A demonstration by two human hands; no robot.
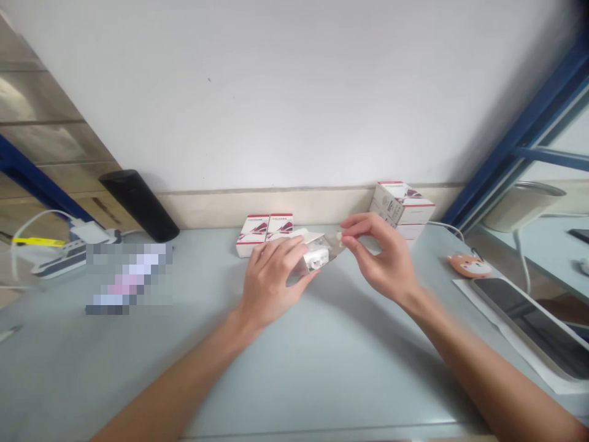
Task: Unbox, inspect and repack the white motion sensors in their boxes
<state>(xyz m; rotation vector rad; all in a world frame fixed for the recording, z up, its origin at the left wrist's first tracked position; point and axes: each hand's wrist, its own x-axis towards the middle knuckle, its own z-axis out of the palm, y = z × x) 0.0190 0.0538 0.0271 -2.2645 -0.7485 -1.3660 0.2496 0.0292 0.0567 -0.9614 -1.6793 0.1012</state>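
Note:
My left hand (271,276) is closed round a small clear packet (317,253) with a white item inside, held just above the pale table (322,356). My right hand (381,255) pinches the packet's right end between thumb and fingers. Behind my hands, two small white-and-red boxes (264,230) lie flat side by side on the table. A stack of similar white-and-red boxes (402,209) stands against the wall, just past my right hand.
A black cylinder (138,205) leans at the back left beside a white power strip (73,245) with cables. A small orange figure (469,266) and a phone (534,322) on white paper lie at the right. A blue frame (515,141) rises at the right.

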